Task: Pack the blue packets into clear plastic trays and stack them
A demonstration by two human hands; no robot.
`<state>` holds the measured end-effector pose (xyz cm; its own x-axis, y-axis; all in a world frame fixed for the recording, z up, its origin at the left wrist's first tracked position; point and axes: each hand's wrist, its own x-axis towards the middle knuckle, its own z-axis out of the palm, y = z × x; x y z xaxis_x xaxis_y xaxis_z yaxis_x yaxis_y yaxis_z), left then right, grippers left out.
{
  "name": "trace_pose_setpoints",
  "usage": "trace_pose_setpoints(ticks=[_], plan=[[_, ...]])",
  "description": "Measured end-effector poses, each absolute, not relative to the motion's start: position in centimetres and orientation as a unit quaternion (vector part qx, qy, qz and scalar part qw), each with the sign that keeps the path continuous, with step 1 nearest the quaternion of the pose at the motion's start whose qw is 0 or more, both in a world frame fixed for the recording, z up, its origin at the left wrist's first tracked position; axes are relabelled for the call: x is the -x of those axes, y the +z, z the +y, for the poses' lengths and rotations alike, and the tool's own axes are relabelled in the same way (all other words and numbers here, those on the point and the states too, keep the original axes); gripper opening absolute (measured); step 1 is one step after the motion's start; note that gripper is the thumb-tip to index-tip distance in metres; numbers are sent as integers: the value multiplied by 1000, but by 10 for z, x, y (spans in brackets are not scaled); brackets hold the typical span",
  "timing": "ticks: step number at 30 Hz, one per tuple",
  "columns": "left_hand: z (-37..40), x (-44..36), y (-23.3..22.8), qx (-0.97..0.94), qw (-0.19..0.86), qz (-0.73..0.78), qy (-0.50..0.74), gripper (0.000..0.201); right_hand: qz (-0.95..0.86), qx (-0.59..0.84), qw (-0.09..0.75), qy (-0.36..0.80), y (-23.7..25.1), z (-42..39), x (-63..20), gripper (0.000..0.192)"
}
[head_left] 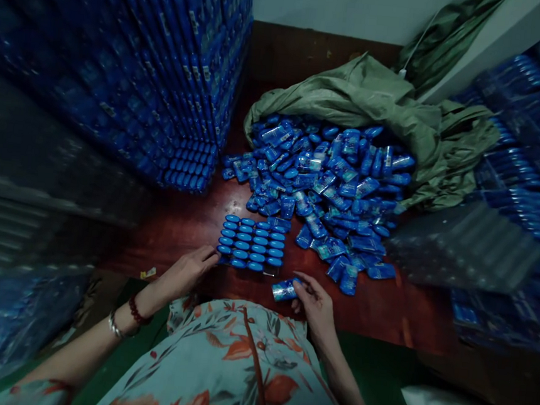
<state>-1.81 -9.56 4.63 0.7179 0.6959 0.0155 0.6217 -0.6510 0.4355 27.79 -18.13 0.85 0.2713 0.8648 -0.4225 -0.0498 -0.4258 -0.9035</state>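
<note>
On the reddish-brown table, a tray holds upright small blue bottles in tight rows, their rounded tops facing up. There is a gap at its front right corner, where clear plastic shows. My left hand grips the tray's front left corner, fingers drawn together. To the right of the tray, my right hand holds one blue bottle on its side between thumb and fingers, label showing. Behind both hands, a heap of loose blue bottles spills from a green sack.
Tall stacks of filled blue packs stand at the left, more stacks at the right. Nested clear trays lie at the right, others at the left. A small yellow scrap lies near the table's front edge.
</note>
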Motion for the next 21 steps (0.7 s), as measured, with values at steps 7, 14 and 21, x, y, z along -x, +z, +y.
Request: trace_pose_setpoints(ticks=[7, 14, 21], plan=[[-96, 7, 54, -929, 172, 327, 22, 21, -532, 653, 427, 329, 16, -179, -266, 19], [-92, 11, 55, -926, 181, 333, 8, 21, -805, 539, 213, 123, 24, -175, -268, 47], [-105, 9, 55, -928, 160, 338, -2, 23, -862, 501, -4, 75, 58, -154, -247, 39]])
